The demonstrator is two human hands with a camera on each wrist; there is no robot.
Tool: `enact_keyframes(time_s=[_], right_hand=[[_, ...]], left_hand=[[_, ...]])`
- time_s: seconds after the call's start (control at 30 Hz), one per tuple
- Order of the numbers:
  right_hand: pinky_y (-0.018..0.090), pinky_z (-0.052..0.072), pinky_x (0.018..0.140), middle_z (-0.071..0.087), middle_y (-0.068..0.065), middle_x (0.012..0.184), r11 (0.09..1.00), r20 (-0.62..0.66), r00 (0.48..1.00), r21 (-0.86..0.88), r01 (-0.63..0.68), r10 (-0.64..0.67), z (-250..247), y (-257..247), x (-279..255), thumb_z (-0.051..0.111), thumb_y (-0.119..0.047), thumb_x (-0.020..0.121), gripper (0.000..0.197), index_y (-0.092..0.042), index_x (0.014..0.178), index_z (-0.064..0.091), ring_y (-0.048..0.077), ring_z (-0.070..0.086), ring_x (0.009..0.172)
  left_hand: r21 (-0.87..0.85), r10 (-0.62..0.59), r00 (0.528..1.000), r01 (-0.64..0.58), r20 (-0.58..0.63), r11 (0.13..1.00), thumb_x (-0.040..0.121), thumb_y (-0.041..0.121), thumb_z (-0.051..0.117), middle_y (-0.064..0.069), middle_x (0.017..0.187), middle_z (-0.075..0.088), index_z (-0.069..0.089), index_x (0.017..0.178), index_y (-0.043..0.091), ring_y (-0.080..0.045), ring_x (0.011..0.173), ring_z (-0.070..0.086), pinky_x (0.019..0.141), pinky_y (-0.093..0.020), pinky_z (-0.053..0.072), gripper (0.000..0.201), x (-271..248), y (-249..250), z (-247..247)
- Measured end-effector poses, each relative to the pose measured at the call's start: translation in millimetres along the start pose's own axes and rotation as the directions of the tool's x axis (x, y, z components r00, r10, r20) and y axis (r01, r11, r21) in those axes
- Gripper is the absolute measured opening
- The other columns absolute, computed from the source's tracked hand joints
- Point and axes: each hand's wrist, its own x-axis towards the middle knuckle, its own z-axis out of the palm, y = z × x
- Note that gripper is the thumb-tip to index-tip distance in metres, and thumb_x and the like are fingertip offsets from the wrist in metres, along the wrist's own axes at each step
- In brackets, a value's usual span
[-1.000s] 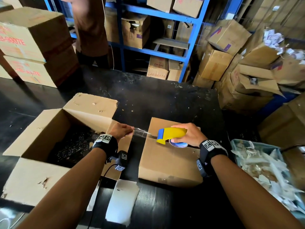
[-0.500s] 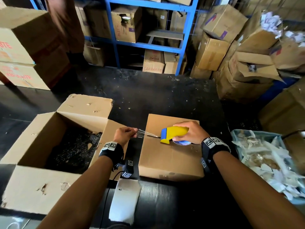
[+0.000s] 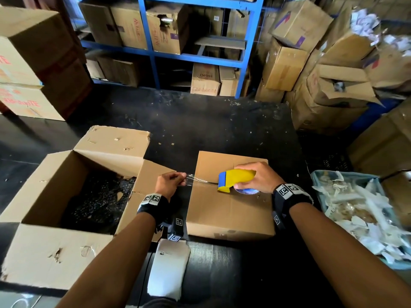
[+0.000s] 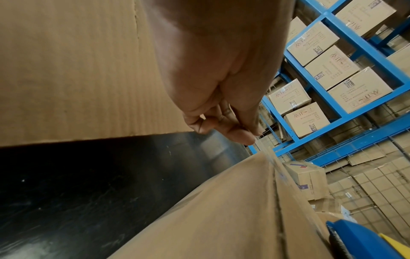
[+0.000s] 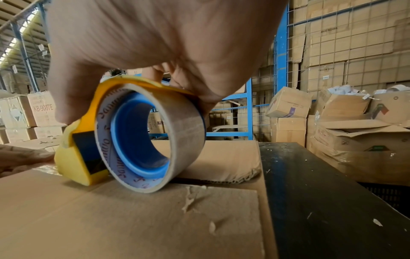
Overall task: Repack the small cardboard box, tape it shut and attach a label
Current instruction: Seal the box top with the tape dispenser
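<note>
On the black table (image 3: 222,121), the small closed brown cardboard box (image 3: 231,210) lies. The right hand (image 3: 260,176) grips the yellow-and-blue tape dispenser (image 3: 235,180) on its top seam; the left hand (image 3: 170,183) pinches the clear tape end (image 3: 195,178) past the box's left edge.

Large open carton (image 3: 66,185) on black table (image 3: 200,130); blue shelving (image 3: 244,41) behind.

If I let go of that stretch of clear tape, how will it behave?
Probably floppy: the clear tape looks thin and wrinkled between the left hand and the tape dispenser. Likely it sticks to itself or the small cardboard box.
</note>
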Motion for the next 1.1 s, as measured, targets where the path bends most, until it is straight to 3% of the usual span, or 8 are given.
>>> enact_keyframes(time_s=[0.23, 0.43, 0.53, 0.73, 0.83, 0.9, 1.0, 1.1], right_hand=[[0.032, 0.055, 0.094, 0.072, -0.008, 0.115, 1.0, 0.0, 1.0, -0.006, -0.004, 0.004, 3, 4, 2, 0.092, -0.05, 0.065, 0.069, -0.024, 0.125, 0.071, 0.012, 0.065, 0.107], [0.028, 0.053, 0.093, 0.072, -0.008, 0.117, 1.0, -0.007, 1.0, -0.02, -0.007, 0.007, 5, 7, 3, 0.092, -0.051, 0.065, 0.07, -0.025, 0.126, 0.071, 0.012, 0.065, 0.108], [0.032, 0.053, 0.098, 0.071, -0.008, 0.122, 1.0, -0.009, 1.0, -0.019, -0.022, 0.021, 7, 10, 4, 0.089, -0.061, 0.061, 0.08, -0.025, 0.13, 0.069, 0.012, 0.063, 0.113], [0.034, 0.054, 0.098, 0.07, -0.009, 0.124, 0.999, -0.001, 1.0, -0.039, -0.027, 0.027, 9, 13, 6, 0.087, -0.063, 0.062, 0.08, -0.027, 0.132, 0.067, 0.012, 0.063, 0.114], [0.032, 0.054, 0.096, 0.07, -0.008, 0.124, 0.999, 0.01, 1.0, -0.041, -0.017, 0.017, 8, 13, 7, 0.089, -0.057, 0.066, 0.076, -0.025, 0.131, 0.068, 0.013, 0.063, 0.113], [0.031, 0.053, 0.095, 0.07, -0.007, 0.124, 0.999, 0.01, 1.0, -0.04, -0.011, 0.012, 8, 13, 8, 0.089, -0.055, 0.067, 0.074, -0.025, 0.131, 0.068, 0.012, 0.063, 0.112], [0.033, 0.054, 0.095, 0.069, -0.007, 0.124, 0.999, 0.019, 1.0, -0.054, -0.008, 0.01, 9, 14, 8, 0.087, -0.059, 0.067, 0.077, -0.026, 0.133, 0.066, 0.013, 0.063, 0.112], [0.035, 0.055, 0.095, 0.069, -0.009, 0.124, 0.998, 0.025, 1.0, -0.053, -0.017, 0.018, 9, 16, 9, 0.082, -0.068, 0.063, 0.083, -0.027, 0.133, 0.066, 0.012, 0.063, 0.112]], left_hand=[[-0.015, -0.027, 0.999, 0.026, -0.025, 1.0, 0.087, 0.015, 0.075, -0.009, 0.074, 0.071, 0.075, 0.093, 0.002, -0.018, 0.07, 0.067, 0.078, -0.025, 0.057, 0.015, 4, -9, 4], [0.092, -0.014, 0.998, 0.019, -0.056, 0.996, 0.09, 0.016, 0.071, -0.007, 0.076, 0.073, 0.074, 0.089, 0.01, -0.012, 0.066, 0.066, 0.077, -0.028, 0.056, 0.007, 9, -22, 13], [0.165, 0.025, 0.999, -0.017, -0.041, 0.986, 0.095, 0.017, 0.066, -0.007, 0.078, 0.07, 0.071, 0.092, 0.009, -0.014, 0.067, 0.063, 0.068, -0.02, 0.054, 0.01, 4, -22, 21], [-0.001, -0.101, 0.994, 0.101, 0.045, 0.995, 0.095, 0.032, 0.065, -0.004, 0.074, 0.066, 0.074, 0.091, 0.009, -0.014, 0.069, 0.054, 0.066, -0.027, 0.044, 0.025, 5, -36, 20], [0.007, -0.098, 0.977, 0.098, 0.189, 0.995, 0.093, 0.042, 0.065, -0.001, 0.072, 0.067, 0.073, 0.076, 0.014, -0.009, 0.065, 0.058, 0.073, -0.031, 0.045, 0.034, -4, -31, 18], [0.004, -0.094, 0.961, 0.097, 0.261, 0.995, 0.091, 0.046, 0.066, -0.003, 0.076, 0.07, 0.072, 0.071, 0.017, -0.012, 0.071, 0.064, 0.083, -0.035, 0.047, 0.036, -4, -30, 17], [0.014, -0.112, 0.955, 0.112, 0.274, 0.994, 0.09, 0.052, 0.065, -0.013, 0.094, 0.075, 0.075, 0.088, 0.008, -0.024, 0.093, 0.071, 0.098, -0.039, 0.049, 0.044, -3, -32, 16], [0.038, -0.133, 0.943, 0.127, 0.307, 0.991, 0.096, 0.051, 0.056, -0.014, 0.096, 0.075, 0.071, 0.094, 0.002, -0.024, 0.094, 0.071, 0.101, -0.04, 0.048, 0.052, -8, -28, 18]])
